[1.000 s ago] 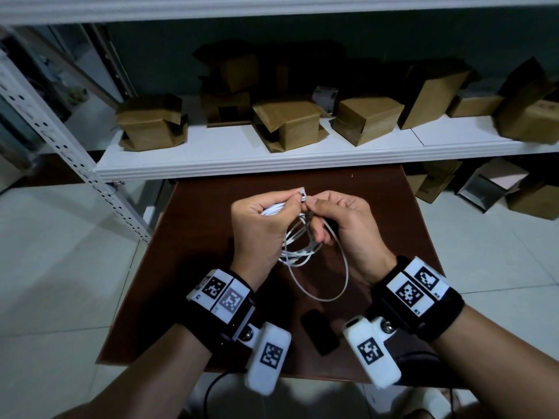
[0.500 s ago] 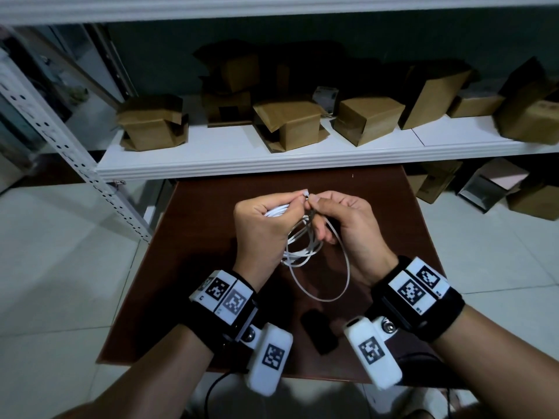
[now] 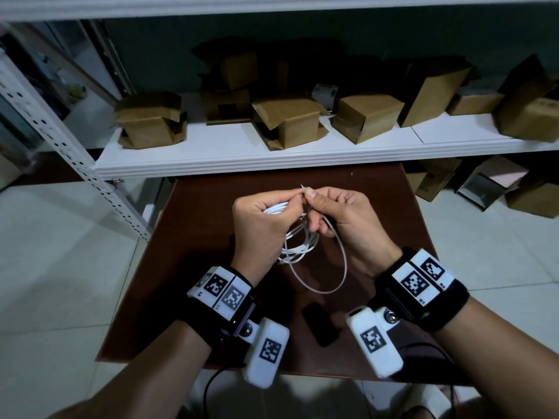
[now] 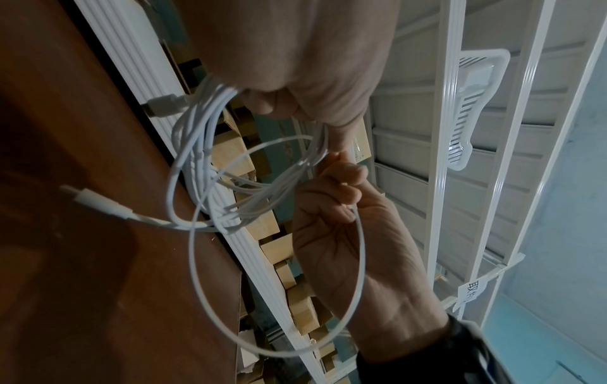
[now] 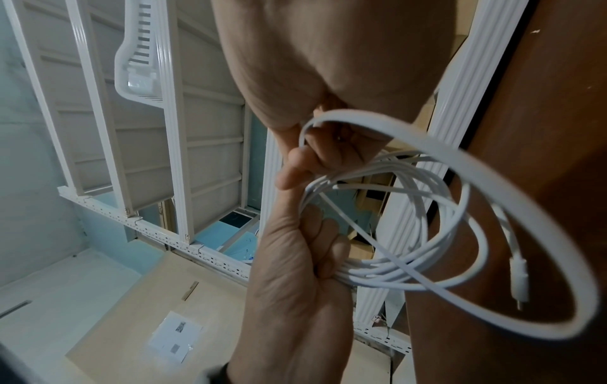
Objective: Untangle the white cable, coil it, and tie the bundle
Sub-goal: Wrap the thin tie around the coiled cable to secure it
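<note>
The white cable [image 3: 298, 243] is wound into a small coil that hangs over the brown table [image 3: 211, 237]. My left hand [image 3: 295, 196] grips the top of the coil in its fist. A thin flat white tie [image 3: 314, 290] droops below in a wide loop. My right hand [image 3: 314, 198] pinches the tie's pointed tip against the left fingertips, and its curled lower fingers hold the strap. The left wrist view shows the coil [image 4: 197, 145], its two connectors [image 4: 95, 201] and the tie loop [image 4: 359, 259]. The right wrist view shows the flat tie [image 5: 492, 176] ringing the coil [image 5: 394, 272].
A small black object [image 3: 320, 325] lies on the table near its front edge. Just beyond the hands runs a white shelf [image 3: 272, 155] holding several cardboard boxes [image 3: 290, 119]. A perforated metal upright [image 3: 60, 140] slants at the left. More boxes sit on the floor at right.
Almost nothing has moved. Both hands keep their grips in the same place, and the tie's tip pokes out slightly further above the fingertips.
</note>
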The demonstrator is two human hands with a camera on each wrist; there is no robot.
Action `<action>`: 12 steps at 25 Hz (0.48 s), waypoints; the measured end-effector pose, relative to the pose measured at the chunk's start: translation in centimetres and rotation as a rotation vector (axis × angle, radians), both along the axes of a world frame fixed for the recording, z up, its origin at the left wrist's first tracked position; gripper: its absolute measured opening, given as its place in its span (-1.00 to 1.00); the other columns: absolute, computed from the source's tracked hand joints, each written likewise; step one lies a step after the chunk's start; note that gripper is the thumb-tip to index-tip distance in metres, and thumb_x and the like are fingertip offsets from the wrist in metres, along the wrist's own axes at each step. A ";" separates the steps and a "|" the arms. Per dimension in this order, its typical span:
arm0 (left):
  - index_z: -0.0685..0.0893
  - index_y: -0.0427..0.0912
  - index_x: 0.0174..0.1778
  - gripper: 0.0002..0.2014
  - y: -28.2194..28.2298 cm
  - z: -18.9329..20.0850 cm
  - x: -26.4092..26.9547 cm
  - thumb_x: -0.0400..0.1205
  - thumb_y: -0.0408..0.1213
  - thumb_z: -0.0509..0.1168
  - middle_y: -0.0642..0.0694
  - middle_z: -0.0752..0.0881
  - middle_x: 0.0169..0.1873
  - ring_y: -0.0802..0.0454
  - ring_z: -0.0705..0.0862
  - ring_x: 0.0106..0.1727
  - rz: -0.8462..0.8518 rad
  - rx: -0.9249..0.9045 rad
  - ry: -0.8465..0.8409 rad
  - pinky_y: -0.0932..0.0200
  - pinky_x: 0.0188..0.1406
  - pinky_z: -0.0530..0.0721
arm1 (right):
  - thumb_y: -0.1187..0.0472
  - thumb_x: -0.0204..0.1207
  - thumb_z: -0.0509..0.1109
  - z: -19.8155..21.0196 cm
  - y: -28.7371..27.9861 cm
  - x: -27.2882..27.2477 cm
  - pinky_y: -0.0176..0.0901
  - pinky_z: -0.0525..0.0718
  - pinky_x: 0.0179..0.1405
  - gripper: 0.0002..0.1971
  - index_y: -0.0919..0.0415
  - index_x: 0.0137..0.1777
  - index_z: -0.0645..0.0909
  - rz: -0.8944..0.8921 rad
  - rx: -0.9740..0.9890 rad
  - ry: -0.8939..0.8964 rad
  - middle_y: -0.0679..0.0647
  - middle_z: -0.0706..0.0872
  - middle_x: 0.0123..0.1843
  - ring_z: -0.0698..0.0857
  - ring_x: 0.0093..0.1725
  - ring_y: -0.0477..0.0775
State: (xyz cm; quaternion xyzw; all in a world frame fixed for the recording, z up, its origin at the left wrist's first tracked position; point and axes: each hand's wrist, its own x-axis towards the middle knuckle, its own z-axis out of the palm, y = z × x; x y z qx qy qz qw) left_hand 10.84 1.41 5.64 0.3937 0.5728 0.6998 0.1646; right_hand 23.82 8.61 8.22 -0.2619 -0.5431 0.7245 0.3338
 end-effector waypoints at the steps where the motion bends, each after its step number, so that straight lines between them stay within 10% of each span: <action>1: 0.94 -0.26 -0.02 -0.87 0.0 0.1 0.1 0.59 -0.51 0.54 -0.04 0.93 -0.18 0.14 0.89 -0.15 0.000 0.002 0.001 0.17 -0.10 0.80 | 0.27 0.71 0.41 0.0 0.0 0.0 -0.36 0.33 -0.56 -0.80 0.36 -0.12 0.70 -0.003 0.004 -0.005 0.17 0.66 -0.49 0.43 -0.58 -0.10; 7: 0.95 -0.26 -0.02 -0.90 0.2 -0.2 -0.1 0.60 -0.43 0.53 -0.17 0.92 -0.22 -0.10 0.91 -0.18 -0.016 -0.009 -0.025 -0.20 -0.08 0.89 | 0.25 0.68 0.47 -0.4 0.4 -0.1 -0.32 0.33 -0.58 -0.81 0.33 0.12 0.54 -0.052 0.003 -0.004 0.24 0.65 -0.47 0.45 -0.60 -0.05; 12: 0.95 -0.20 -0.04 -0.88 0.3 -0.1 -0.4 0.58 -0.47 0.56 -0.06 0.93 -0.19 0.09 0.90 -0.16 0.059 -0.001 -0.004 0.12 -0.06 0.80 | 0.29 0.67 0.46 -0.4 0.3 0.0 -0.34 0.44 -0.45 -0.84 0.43 0.04 0.67 -0.018 0.004 -0.017 0.22 0.67 -0.38 0.49 -0.45 -0.02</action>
